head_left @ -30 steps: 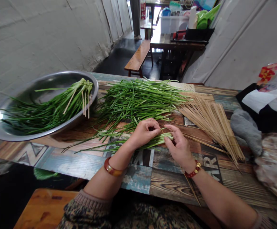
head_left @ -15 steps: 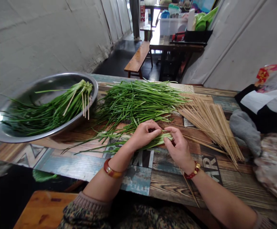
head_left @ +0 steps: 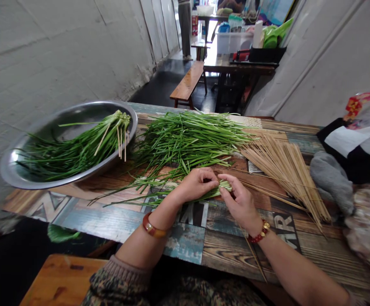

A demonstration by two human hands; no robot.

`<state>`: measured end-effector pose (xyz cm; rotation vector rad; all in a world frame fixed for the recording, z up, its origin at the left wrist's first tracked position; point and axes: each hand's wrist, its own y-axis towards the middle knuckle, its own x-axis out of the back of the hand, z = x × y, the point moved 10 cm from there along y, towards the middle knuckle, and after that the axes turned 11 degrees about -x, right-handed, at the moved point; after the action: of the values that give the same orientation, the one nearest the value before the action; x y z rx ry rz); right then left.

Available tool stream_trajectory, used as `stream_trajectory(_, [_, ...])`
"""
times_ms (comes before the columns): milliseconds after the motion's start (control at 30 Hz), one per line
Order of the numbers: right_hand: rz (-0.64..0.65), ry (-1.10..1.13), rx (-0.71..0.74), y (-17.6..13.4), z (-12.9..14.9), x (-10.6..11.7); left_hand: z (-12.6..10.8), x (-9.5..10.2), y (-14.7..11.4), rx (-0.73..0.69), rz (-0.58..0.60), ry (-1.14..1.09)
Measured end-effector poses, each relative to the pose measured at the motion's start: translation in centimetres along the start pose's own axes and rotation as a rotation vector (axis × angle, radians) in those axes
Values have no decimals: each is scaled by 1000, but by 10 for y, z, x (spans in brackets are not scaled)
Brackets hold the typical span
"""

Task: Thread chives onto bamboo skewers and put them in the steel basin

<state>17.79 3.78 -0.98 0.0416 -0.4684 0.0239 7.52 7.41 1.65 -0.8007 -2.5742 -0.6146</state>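
Hands drifting slightly lower in frame since earlier frames, view tilting up, showing more of far room; grip unchanged. Left hand [head_left: 195, 185] pinching closed on small chive bundle [head_left: 159, 193] at frame centre, leaves trailing left over patterned table [head_left: 108, 216]. Right hand [head_left: 240, 203] fingertips closing together at bundle's pale cut ends. Loose chive pile [head_left: 188, 138] lying above hands, bamboo skewers [head_left: 287, 168] fanning centre right, steel bowl [head_left: 28, 180] holding skewered chives [head_left: 76, 151] upper left. Bundle likely still being evened up, judging from little change.
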Motion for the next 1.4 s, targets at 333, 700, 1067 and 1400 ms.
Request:
stream_trajectory(333, [7, 43, -67, 6, -8, -2, 8, 60, -8, 121, -276, 428])
stream_trajectory(700, [-31, 42, 26, 4, 1, 2, 23, 16, 55, 138, 1, 815])
stream_trajectory(1067, [-75, 82, -3, 3, 1, 7, 21, 34, 23, 86, -179, 382])
stream_trajectory(1400, [-24, 187, -86, 2, -7, 4, 26, 13, 3, 189, -141, -47])
